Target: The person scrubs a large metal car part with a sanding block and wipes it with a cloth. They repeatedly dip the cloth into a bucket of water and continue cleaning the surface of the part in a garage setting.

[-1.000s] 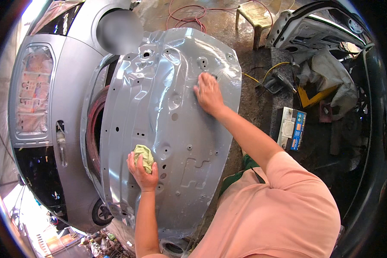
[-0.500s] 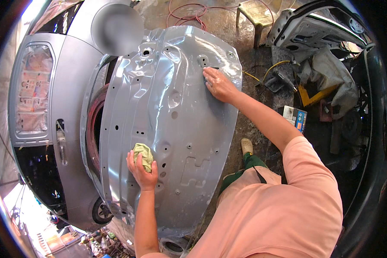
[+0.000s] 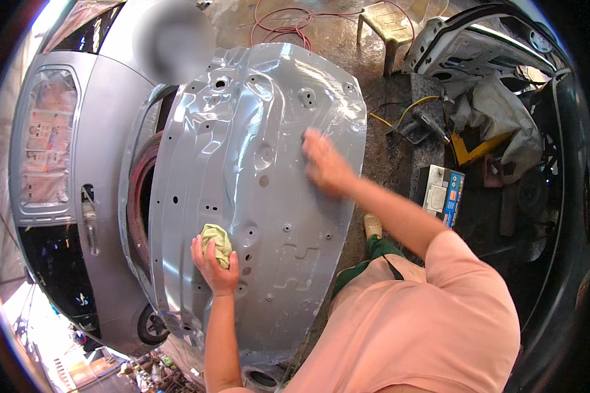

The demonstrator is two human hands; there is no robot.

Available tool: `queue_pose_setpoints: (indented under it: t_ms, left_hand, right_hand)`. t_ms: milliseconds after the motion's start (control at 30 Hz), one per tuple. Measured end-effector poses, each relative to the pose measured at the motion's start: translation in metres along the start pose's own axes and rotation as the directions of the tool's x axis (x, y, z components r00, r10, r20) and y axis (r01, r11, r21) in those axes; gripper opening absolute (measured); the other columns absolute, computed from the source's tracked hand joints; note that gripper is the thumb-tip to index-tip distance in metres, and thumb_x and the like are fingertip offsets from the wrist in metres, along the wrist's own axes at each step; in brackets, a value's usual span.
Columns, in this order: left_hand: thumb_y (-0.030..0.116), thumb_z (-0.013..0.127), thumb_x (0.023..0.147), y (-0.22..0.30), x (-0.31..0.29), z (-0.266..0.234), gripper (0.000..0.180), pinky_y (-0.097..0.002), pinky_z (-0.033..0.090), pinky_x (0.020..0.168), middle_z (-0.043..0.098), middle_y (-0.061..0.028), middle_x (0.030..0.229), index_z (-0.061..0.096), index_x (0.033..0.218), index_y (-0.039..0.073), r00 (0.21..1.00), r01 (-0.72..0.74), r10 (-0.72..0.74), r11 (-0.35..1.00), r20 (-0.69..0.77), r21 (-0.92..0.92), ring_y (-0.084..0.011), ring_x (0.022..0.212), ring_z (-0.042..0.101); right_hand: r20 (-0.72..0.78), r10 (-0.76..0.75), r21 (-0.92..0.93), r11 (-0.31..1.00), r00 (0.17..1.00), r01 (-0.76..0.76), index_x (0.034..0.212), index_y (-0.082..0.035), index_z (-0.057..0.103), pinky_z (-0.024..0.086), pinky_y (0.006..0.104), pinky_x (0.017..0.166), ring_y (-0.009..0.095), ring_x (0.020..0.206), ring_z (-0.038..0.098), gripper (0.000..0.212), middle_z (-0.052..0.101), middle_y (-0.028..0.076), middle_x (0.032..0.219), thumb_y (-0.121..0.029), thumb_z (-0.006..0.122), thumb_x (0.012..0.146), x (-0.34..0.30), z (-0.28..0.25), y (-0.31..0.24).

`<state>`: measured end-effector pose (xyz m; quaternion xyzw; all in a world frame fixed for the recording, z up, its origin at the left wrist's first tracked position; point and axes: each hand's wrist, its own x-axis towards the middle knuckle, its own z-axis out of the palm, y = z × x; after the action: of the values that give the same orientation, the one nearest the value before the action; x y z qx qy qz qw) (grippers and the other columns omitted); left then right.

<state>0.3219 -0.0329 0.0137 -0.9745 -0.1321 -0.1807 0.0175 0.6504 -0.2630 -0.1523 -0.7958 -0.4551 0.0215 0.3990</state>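
Below me a large grey car panel (image 3: pixel 278 209), shaped like a hood and dotted with holes and pressed hollows, lies beside a silver-grey car body. Its surface is glossy and looks wet in places. My left hand (image 3: pixel 216 270) grips a crumpled pale-green cloth (image 3: pixel 217 243) near the panel's left-centre part, fingers wrapped round it. Over the panel's right half, my right hand (image 3: pixel 329 167) is smeared by motion, close to or on the surface. Its fingers are blurred, and whether anything lies beneath them cannot be made out.
The car body (image 3: pixel 111 164), its window papered over, borders the panel on the left. A stool (image 3: pixel 388 29) and a red hose (image 3: pixel 288 26) are at the far side. To the right are a power tool (image 3: pixel 432 124), a battery-like box (image 3: pixel 443 196) and a detached car door (image 3: pixel 485 49).
My right hand has moved nearer to me along the panel and is now blurred. My left hand stays with the cloth in nearly the same place. The view has shifted slightly.
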Motion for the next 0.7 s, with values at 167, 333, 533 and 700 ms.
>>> queue_pose_setpoints:
  t_ms: [167, 333, 533, 700]
  left_hand:
    - [0.028, 0.07, 0.089, 0.005, 0.006, -0.002, 0.062, -0.0609, 0.029, 0.117, 0.039, -0.0234, 0.154, 0.044, 0.142, 0.008, 1.0, 0.004, -0.004, 1.0, 0.003, -0.009, -0.0463, 0.144, 0.035]
    - [0.027, 0.07, 0.088, 0.003, 0.015, 0.001, 0.063, -0.0611, 0.029, 0.117, 0.039, -0.0238, 0.153, 0.044, 0.142, 0.008, 0.999, -0.036, 0.036, 0.999, -0.005, -0.02, -0.0465, 0.144, 0.035]
    - [0.024, 0.069, 0.088, 0.005, 0.002, 0.0, 0.062, -0.0616, 0.029, 0.117, 0.039, -0.0238, 0.153, 0.043, 0.142, 0.007, 0.999, 0.002, -0.002, 1.0, 0.034, -0.005, -0.0463, 0.144, 0.035]
    - [0.024, 0.068, 0.089, 0.005, 0.001, -0.002, 0.061, -0.0616, 0.028, 0.118, 0.04, -0.0244, 0.152, 0.044, 0.141, 0.006, 0.999, 0.003, -0.003, 1.0, 0.033, 0.003, -0.046, 0.144, 0.035]
  right_hand:
    - [0.33, -0.075, 0.058, 0.997, 0.941, 0.059, 0.158, -0.002, 0.031, 0.012, 0.0474, 0.129, 0.034, 0.157, 0.016, 0.074, 0.021, 0.019, 0.168, -0.031, 0.062, 0.097, -0.028, -0.016, -0.037]
    - [-0.137, 0.315, -0.147, 0.931, 0.939, -0.334, 0.158, 0.003, 0.027, 0.013, 0.0486, 0.127, 0.036, 0.158, 0.014, 0.068, 0.019, 0.022, 0.168, -0.039, 0.042, 0.107, 0.069, -0.034, 0.09]
    - [0.104, 0.101, -0.236, 0.969, 0.989, -0.075, 0.158, 0.004, 0.023, 0.013, 0.051, 0.128, 0.035, 0.158, 0.014, 0.077, 0.021, 0.024, 0.167, -0.04, 0.052, 0.101, 0.006, -0.012, -0.057]
    - [0.257, 0.11, -0.117, 0.99, 0.96, -0.082, 0.149, 0.009, 0.037, 0.02, 0.0522, 0.125, 0.04, 0.154, 0.023, 0.071, 0.029, 0.027, 0.162, -0.039, 0.053, 0.1, -0.022, -0.027, -0.057]
